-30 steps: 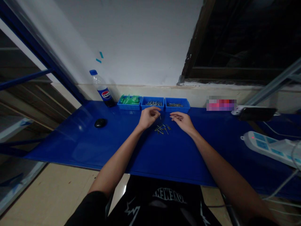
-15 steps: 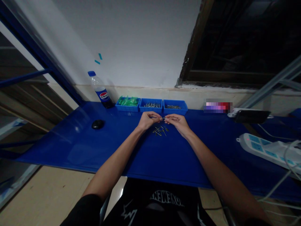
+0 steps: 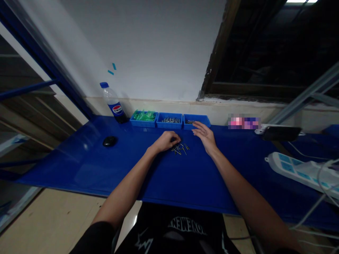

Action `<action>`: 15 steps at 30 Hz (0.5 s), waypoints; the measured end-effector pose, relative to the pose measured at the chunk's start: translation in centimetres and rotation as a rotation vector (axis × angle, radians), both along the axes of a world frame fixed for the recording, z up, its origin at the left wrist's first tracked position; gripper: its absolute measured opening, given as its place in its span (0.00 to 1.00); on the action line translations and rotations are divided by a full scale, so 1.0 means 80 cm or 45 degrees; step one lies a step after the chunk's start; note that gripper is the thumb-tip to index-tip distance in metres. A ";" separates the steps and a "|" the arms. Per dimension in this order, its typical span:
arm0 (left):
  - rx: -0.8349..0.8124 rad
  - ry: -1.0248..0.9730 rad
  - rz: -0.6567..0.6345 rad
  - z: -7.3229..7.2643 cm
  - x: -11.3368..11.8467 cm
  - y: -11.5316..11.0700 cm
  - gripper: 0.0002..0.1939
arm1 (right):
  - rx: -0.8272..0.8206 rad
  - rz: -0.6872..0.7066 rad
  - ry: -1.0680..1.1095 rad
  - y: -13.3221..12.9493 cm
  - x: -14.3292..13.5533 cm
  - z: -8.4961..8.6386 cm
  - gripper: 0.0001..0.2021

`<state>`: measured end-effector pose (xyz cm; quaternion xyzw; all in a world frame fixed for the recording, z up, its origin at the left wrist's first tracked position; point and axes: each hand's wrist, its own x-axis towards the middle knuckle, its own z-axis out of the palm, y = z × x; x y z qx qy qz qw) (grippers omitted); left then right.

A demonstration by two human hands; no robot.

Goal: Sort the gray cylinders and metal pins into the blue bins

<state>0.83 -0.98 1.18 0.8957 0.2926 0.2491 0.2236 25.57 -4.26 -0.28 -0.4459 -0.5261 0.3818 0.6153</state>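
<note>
On the worktop (image 3: 164, 180), a pile of metal pins (image 3: 178, 150) could be scattered if brushed by the left hand (image 3: 166, 141), curled beside its left edge; whether anything is gripped is hidden. Right of the pile, the right hand (image 3: 206, 137) is loosely spread; beyond, blue bins (image 3: 169, 125) are lined up.

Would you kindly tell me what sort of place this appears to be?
It looks like a small-parts workbench, perhaps in a workshop: three small blue bins of loose pieces stand along the back of a blue table, and thin metal pieces lie scattered in front of them.
</note>
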 end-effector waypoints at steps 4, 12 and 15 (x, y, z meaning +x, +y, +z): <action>-0.008 -0.003 -0.025 -0.005 0.004 -0.001 0.08 | -0.084 -0.006 -0.025 0.000 -0.001 -0.004 0.22; -0.091 0.051 0.054 -0.010 0.006 0.001 0.06 | -0.177 0.005 -0.008 0.003 0.001 -0.008 0.21; -0.078 0.063 0.050 -0.011 0.006 0.001 0.06 | -0.189 0.016 -0.005 0.003 0.001 -0.008 0.20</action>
